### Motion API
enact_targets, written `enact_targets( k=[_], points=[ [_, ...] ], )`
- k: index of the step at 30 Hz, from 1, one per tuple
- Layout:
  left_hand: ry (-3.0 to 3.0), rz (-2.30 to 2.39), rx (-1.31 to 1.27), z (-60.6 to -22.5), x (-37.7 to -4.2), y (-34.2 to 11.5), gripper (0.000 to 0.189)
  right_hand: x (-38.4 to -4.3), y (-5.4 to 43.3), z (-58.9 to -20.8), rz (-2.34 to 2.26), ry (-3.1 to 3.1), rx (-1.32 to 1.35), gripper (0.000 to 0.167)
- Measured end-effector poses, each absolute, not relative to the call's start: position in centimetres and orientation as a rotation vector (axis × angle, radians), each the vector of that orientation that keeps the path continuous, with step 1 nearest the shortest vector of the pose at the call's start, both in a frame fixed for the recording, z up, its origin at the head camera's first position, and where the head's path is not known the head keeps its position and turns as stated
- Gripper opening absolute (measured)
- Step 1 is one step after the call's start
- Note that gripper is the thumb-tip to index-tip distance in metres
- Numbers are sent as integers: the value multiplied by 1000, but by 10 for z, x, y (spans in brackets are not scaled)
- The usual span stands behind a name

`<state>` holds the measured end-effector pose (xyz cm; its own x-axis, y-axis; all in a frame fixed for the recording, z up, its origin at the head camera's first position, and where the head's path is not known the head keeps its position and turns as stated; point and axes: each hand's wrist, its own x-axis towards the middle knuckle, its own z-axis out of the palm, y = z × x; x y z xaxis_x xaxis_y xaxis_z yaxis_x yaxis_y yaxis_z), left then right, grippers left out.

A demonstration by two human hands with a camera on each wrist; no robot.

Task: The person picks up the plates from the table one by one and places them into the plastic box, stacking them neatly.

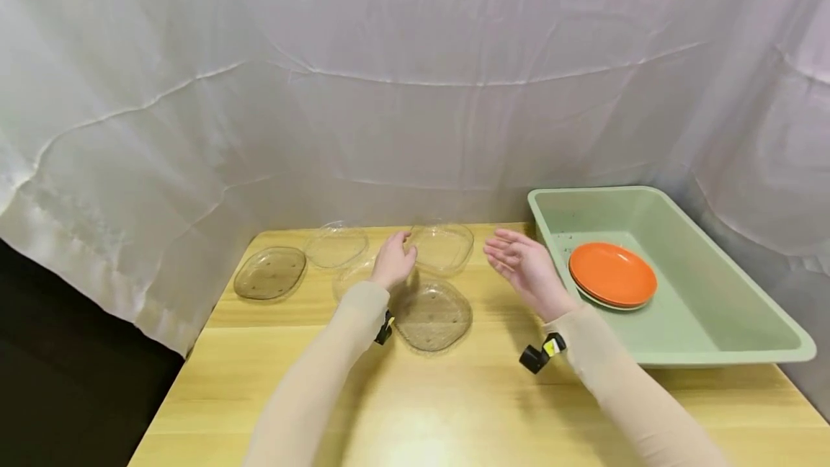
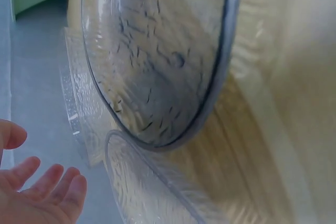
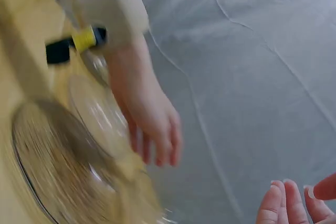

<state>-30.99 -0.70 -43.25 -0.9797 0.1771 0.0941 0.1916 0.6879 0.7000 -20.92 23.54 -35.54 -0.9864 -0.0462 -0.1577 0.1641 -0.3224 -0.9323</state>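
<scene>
My left hand [image 1: 395,261] reaches over the middle of the table with relaxed fingers and holds nothing. Under its wrist lies a smoky see-through plate [image 1: 433,316]; a clear plate [image 1: 443,246] is just right of the fingertips. Another clear plate [image 1: 350,281] is partly hidden behind the hand. In the left wrist view the fingers [image 2: 73,198] stay apart from the plates. To the right, my right hand [image 1: 528,269] is raised beside the tub, palm turned inward, fingers loosely extended and nothing in it. The right wrist view shows its fingertips [image 3: 281,203] at the lower edge.
A green tub [image 1: 720,272] on the right holds an orange plate [image 1: 612,272] on top of a pale one. At the back left lie a second smoky plate [image 1: 270,274] and a clear plate [image 1: 336,245]. Grey-white cloth [image 1: 415,135] hangs behind the wooden table [image 1: 259,380].
</scene>
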Motion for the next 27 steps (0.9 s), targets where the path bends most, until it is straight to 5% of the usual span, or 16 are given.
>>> enact_targets(
  k=[8,27],
  points=[
    [-2908,-1149,-259,-437,-324,-3,49,-224,218,-392,-2464,1539,302,62],
    [-3018,-1153,-161,-455,-360,-5,54,-246,200,-419,-2478,1521,431,66]
  ],
)
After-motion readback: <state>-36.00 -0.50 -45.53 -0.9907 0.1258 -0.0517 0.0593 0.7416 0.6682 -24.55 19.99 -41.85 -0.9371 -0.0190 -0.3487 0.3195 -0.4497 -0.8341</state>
